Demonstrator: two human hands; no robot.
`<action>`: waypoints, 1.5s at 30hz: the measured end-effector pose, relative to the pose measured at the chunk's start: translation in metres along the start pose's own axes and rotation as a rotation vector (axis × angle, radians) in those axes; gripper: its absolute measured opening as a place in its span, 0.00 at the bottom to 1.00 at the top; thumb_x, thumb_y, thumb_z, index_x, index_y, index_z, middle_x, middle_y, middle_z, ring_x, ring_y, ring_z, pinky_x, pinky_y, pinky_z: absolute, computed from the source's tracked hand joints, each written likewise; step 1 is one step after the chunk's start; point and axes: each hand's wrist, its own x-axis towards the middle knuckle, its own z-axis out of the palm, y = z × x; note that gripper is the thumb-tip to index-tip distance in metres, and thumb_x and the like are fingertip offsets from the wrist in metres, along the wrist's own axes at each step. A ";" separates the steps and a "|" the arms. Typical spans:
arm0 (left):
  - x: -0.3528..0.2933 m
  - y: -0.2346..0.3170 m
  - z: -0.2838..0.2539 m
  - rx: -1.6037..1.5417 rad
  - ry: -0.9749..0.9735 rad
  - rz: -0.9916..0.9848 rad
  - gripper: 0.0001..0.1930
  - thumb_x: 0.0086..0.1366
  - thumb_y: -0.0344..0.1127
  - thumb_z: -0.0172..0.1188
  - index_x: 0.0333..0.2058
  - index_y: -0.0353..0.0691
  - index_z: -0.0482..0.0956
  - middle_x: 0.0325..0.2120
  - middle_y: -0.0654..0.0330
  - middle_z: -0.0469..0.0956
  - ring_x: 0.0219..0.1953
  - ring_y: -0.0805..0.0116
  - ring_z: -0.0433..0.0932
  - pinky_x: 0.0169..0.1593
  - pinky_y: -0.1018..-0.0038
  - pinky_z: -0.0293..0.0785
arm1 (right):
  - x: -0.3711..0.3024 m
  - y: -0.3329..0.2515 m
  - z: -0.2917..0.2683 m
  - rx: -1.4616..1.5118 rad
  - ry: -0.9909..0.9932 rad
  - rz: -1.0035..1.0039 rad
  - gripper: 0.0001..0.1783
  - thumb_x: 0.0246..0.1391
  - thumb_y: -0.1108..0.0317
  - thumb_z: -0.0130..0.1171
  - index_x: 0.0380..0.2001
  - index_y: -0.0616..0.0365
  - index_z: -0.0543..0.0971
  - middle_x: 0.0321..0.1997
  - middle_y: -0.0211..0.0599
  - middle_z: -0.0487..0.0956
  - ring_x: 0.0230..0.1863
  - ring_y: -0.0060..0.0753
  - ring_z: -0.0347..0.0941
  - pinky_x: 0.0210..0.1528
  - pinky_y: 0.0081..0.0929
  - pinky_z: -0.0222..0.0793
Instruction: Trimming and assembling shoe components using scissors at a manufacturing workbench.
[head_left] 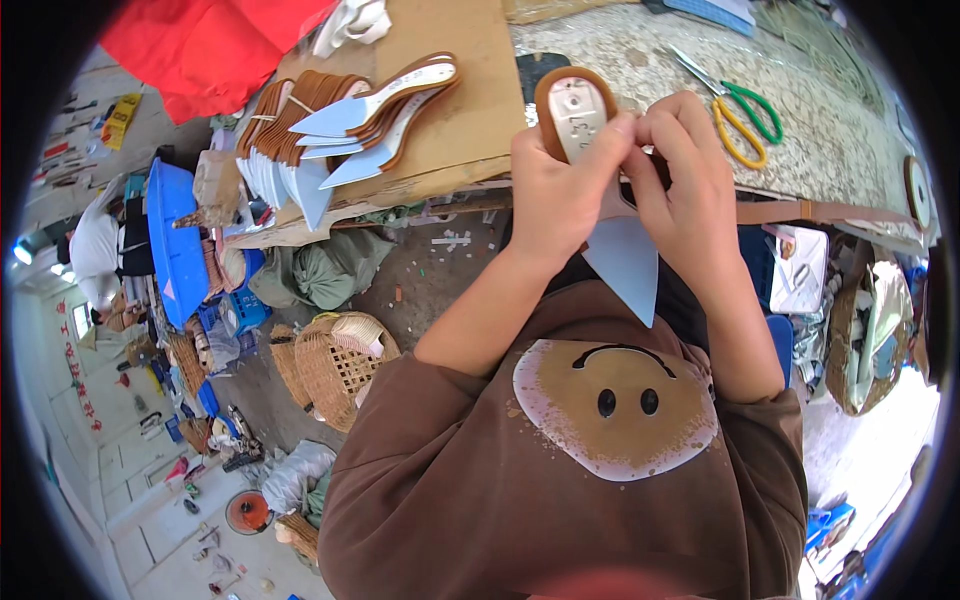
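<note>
A shoe insole (578, 108) stands upright in front of me, with a white heel, a brown rim and a pale blue pointed toe. My left hand (560, 195) is closed round its middle, thumb on top. Close by, my right hand (690, 165) pinches at the insole's right edge, its fingertips meeting my left thumb. What those fingers hold is hidden. From behind my right wrist, a brown strip (820, 211) runs along the table edge to the right. More insoles (375, 110) of this kind lie stacked on the table at the left, some bundled.
Scissors (735, 115) with green and yellow handles lie on the worn tabletop (620, 45). A round reel (916, 190) is at the far right. Red cloth (215, 50) covers the table's left corner. Below stand a wicker basket (345, 365) and a blue tub (175, 240).
</note>
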 end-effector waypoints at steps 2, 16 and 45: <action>0.000 -0.001 0.002 0.022 0.018 -0.059 0.12 0.66 0.37 0.59 0.33 0.32 0.80 0.27 0.63 0.80 0.28 0.78 0.76 0.32 0.79 0.73 | -0.008 0.009 -0.002 0.015 -0.020 -0.003 0.07 0.50 0.71 0.64 0.30 0.57 0.75 0.31 0.36 0.71 0.27 0.43 0.73 0.26 0.34 0.69; -0.009 -0.015 0.018 0.117 -0.102 0.016 0.08 0.63 0.33 0.63 0.32 0.34 0.78 0.27 0.63 0.79 0.27 0.80 0.76 0.31 0.80 0.72 | -0.041 0.046 -0.031 -0.142 -0.411 -0.031 0.09 0.51 0.65 0.63 0.28 0.56 0.74 0.31 0.34 0.70 0.28 0.41 0.75 0.27 0.37 0.70; -0.001 -0.026 -0.026 0.553 -0.305 0.793 0.09 0.62 0.23 0.61 0.40 0.28 0.74 0.34 0.47 0.80 0.36 0.62 0.81 0.41 0.72 0.78 | -0.018 0.041 -0.042 0.487 -0.309 0.350 0.07 0.62 0.70 0.56 0.38 0.63 0.78 0.26 0.28 0.76 0.26 0.16 0.67 0.28 0.20 0.64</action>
